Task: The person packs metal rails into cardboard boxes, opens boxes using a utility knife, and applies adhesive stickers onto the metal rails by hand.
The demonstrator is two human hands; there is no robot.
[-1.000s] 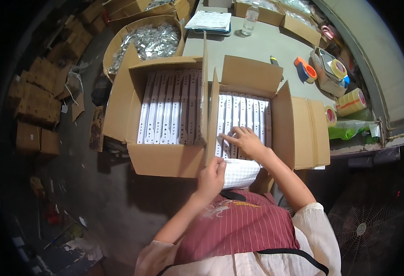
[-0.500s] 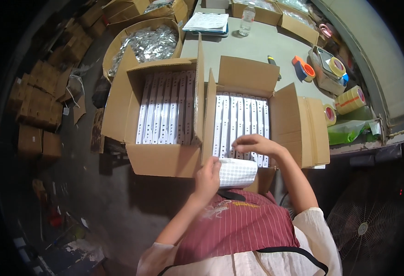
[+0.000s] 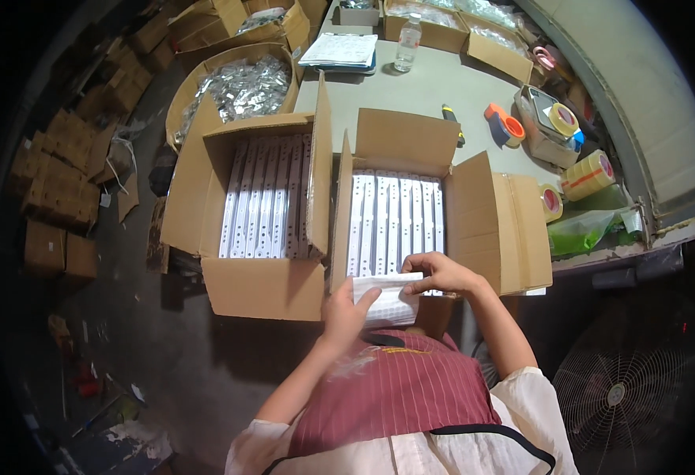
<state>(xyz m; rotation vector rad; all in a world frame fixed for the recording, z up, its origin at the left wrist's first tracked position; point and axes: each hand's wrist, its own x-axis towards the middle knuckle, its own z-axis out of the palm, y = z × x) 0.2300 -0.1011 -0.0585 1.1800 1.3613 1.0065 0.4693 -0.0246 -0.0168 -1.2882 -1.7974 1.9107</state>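
My left hand (image 3: 344, 310) is closed on a white sheet of small round stickers (image 3: 387, 298), thumb on top. At the sheet's upper right corner, my right hand (image 3: 442, 274) pinches the edge between thumb and fingers. Both hands are over the near side of an open carton (image 3: 467, 194). Inside it, white packs with rows of dark round spots (image 3: 395, 214) stand in a row on edge. To the left, a second open carton (image 3: 264, 289) holds similar white packs (image 3: 264, 198), partly shaded by a raised flap.
On the grey table (image 3: 363, 91) are a plastic bottle (image 3: 407, 43), papers (image 3: 338, 49), a yellow-black cutter (image 3: 452, 125), an orange tape dispenser (image 3: 505, 125) and tape rolls (image 3: 587, 176). A carton of small bagged parts (image 3: 252, 89) stands at the left. A fan (image 3: 616, 394) is at the lower right.
My right hand has come down from above the packs to the sheet's upper right corner and grips it. The sheet has tilted, and the whole view has shifted slightly.
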